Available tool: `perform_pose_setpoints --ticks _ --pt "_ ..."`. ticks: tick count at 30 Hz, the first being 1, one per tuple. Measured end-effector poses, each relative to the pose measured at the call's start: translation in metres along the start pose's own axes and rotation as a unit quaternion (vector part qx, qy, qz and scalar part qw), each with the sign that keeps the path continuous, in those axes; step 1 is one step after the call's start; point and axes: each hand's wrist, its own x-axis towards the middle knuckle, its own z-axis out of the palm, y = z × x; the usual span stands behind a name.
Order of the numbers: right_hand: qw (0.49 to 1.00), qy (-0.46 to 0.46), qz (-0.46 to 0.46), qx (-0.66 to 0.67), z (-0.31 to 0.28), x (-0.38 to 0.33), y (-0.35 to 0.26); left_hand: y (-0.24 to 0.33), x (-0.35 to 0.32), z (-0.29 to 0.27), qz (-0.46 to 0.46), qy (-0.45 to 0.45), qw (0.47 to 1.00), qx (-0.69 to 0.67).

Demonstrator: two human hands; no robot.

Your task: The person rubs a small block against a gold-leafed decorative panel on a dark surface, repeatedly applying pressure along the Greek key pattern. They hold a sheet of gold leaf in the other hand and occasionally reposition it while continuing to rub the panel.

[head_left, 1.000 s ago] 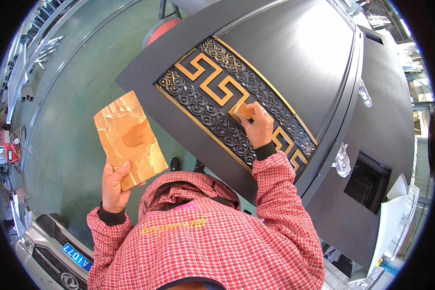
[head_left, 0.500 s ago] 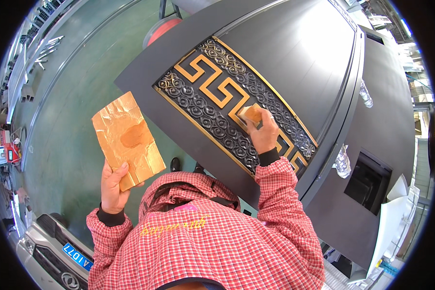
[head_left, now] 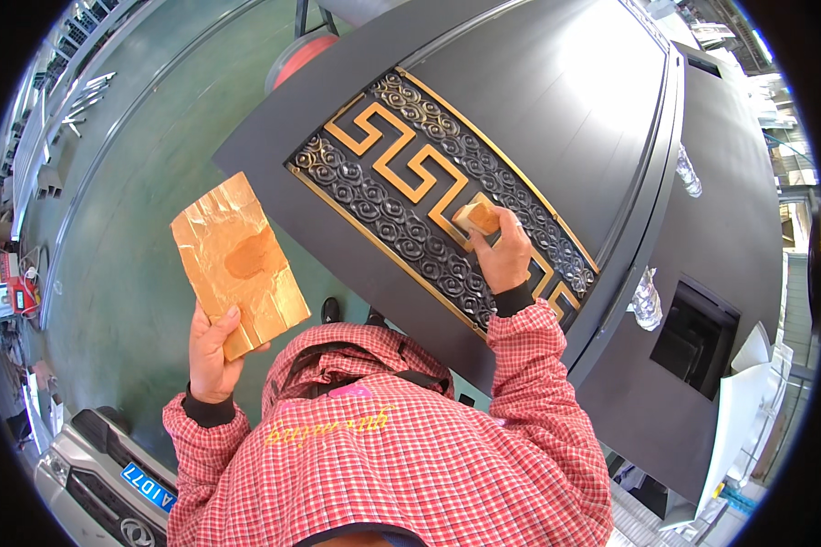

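My left hand (head_left: 213, 351) grips the lower edge of a flat gold-coated board (head_left: 237, 260), thumb on top. The board has a creased surface and a darker orange-gold patch in its middle. In my right hand (head_left: 507, 251) a small sponge block (head_left: 477, 215), pale with gold-stained faces, is pinched between the fingers. The sponge is over the gold key-pattern strip (head_left: 410, 182) of a carved ornamental panel; whether it touches is hard to tell. Black raised swirls (head_left: 383, 214) run along both sides of that strip, with thin gold borders outside them.
The ornament is set in a large dark grey door-like panel (head_left: 556, 100). Beyond its right edge lies another dark panel with a rectangular opening (head_left: 693, 337) and crumpled clear plastic (head_left: 647, 301). A vehicle front (head_left: 100, 474) stands at lower left. A red round reel (head_left: 303, 60) is behind the panel.
My right hand and the sponge have shifted slightly right, and the sponge is turned so more of its gold-stained face shows. The left hand and board have barely moved.
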Motion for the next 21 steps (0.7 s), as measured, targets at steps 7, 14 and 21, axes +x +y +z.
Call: perform_pose_setpoints --ticks 7,14,21 --pt "0.999 -0.041 -0.028 -0.021 0.0005 -0.0059 0.0057 -0.0002 -0.0002 -0.0004 0.0 -0.01 1.0 0.007" --pt "0.999 -0.032 -0.018 -0.027 -0.0037 -0.0076 0.0101 -0.0005 0.0005 -0.0023 -0.005 -0.019 1.0 -0.004" --pt "0.997 -0.067 -0.026 -0.04 -0.0054 -0.0059 0.0045 -0.0026 0.0011 -0.0032 -0.006 -0.031 0.999 -0.013"
